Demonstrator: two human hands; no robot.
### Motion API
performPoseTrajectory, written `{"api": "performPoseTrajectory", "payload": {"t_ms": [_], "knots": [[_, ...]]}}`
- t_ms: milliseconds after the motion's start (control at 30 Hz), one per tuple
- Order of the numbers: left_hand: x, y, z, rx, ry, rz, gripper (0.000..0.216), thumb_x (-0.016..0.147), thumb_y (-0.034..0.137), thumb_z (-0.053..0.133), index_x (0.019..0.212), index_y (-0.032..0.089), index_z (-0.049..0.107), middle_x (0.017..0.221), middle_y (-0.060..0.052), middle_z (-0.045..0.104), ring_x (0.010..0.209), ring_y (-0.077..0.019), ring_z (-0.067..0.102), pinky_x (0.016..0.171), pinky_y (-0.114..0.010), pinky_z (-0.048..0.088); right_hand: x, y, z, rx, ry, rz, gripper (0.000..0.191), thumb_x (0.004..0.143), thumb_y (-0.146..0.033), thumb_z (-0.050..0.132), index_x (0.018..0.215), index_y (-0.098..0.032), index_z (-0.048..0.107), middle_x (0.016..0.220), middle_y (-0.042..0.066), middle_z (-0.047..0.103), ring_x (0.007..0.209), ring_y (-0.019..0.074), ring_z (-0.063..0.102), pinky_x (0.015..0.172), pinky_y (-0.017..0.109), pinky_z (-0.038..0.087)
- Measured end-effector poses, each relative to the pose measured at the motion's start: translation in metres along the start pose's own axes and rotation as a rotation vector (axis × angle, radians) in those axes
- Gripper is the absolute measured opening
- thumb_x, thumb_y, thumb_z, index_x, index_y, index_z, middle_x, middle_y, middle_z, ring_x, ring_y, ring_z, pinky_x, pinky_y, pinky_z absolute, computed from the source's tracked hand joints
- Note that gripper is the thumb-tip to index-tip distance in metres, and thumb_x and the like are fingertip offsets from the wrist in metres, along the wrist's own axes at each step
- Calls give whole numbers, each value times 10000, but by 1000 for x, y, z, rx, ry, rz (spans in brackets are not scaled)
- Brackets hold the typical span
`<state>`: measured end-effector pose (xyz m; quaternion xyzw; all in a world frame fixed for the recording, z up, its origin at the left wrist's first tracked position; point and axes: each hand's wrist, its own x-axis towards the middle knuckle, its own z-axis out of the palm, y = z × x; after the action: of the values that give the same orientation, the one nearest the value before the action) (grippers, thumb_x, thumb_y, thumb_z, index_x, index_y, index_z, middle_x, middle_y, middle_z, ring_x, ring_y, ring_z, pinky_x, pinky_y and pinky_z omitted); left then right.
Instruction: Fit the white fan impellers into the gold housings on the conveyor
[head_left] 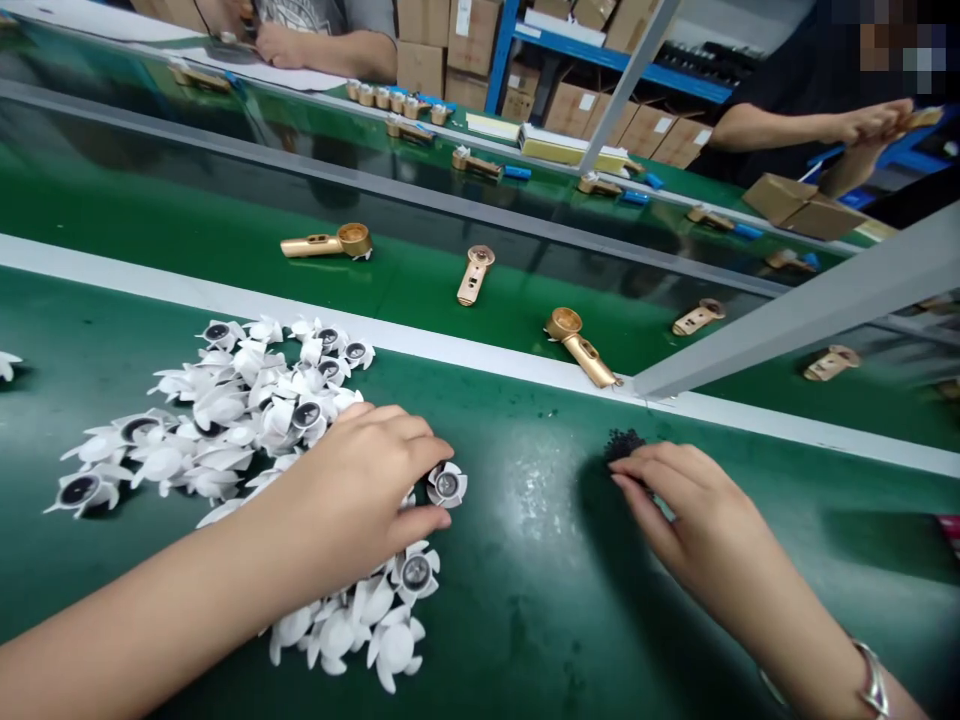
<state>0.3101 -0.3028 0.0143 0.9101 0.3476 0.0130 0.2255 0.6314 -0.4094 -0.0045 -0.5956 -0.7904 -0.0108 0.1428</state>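
Note:
A heap of several small white fan impellers (232,400) lies on the green mat at the left. My left hand (360,480) rests over the heap's right edge, its thumb and fingertips closed on one white impeller (447,485). More impellers (375,620) lie just below that hand. My right hand (690,510) lies on the mat to the right, fingers curled, their tips at a small pile of tiny black parts (624,443). Whether it holds any of them is hidden.
A white strip (465,350) borders a green conveyor belt carrying several gold handheld housings (326,243) (581,345) (475,272). A grey metal bar (795,310) slants across at right. Other people's hands work at the far side (870,125), with cardboard boxes (802,205) and shelving behind.

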Motion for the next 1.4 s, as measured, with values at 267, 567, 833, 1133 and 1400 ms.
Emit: {"api": "performPoseTrajectory", "payload": {"t_ms": [267,567,833,1133,1400], "knots": [[4,2,9,13,7,-8,329,915,388,598,1168,219,724,1116,-98,732,1036,-338,647,944,-549,448,2,-7,5,-44,-41,-36,177,989,-177,538,1009,-132,708,1004,126,699,881,243,605,780,410,512],[3,6,4,-184,186,5,267,897,347,606,1082,187,713,1077,-93,742,1018,-283,664,897,-425,512,26,-17,1,-47,-58,-83,169,973,-183,510,840,-184,615,814,83,626,729,220,557,660,368,443],[-7,24,-9,-655,258,-9,167,808,185,625,968,182,676,783,17,697,643,-110,615,601,-206,506,74,-90,-19,585,-65,-118,134,977,-137,508,973,-258,566,927,17,582,808,133,592,666,242,497],[-11,22,-4,-738,461,44,170,740,224,719,897,173,679,702,39,647,592,-82,598,592,-174,507,73,-102,-10,466,71,-87,114,966,-167,545,1022,-257,586,966,45,611,856,157,631,693,264,524],[-11,20,-1,-802,443,21,215,697,199,748,902,151,704,680,51,616,610,-70,591,607,-152,492,71,-104,-9,435,67,-147,163,946,-113,544,1034,-239,599,962,53,633,837,159,650,699,268,536]]}}
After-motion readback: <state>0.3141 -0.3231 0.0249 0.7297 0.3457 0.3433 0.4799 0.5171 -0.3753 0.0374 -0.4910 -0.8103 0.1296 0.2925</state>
